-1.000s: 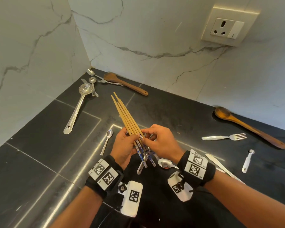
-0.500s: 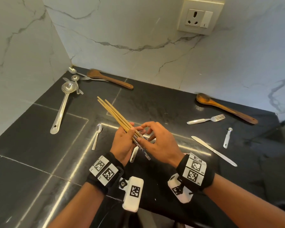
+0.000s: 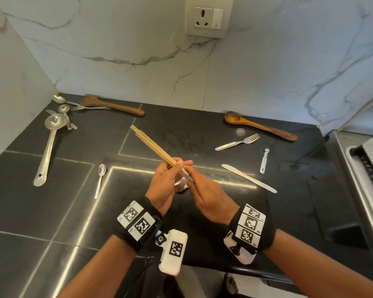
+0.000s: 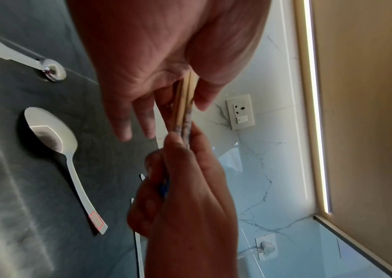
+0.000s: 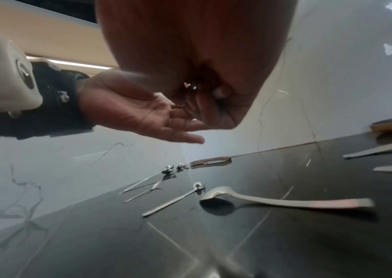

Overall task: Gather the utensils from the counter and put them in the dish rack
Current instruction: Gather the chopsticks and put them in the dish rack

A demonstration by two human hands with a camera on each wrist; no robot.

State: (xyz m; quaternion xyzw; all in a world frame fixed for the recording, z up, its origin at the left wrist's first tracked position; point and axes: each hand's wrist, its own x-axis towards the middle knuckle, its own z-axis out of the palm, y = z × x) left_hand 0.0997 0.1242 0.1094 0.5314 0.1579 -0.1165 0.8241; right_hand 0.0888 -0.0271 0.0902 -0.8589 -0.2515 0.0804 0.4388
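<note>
Above the middle of the counter (image 3: 202,130), the left hand (image 3: 162,186) pinches the chopsticks (image 3: 153,147), tips pointing toward ten o'clock; the right hand (image 3: 211,198) curls round their patterned ends, the dish rack (image 3: 366,166) at three o'clock

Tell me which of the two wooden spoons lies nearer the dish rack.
The wooden spoon on the right, beyond the fork, lies nearer the dish rack. The other wooden spoon sits in the far left corner among steel spoons.

Head view looks down on the counter (image 3: 202,130); both close wrist views share its spoon (image 4: 54,135).
</note>
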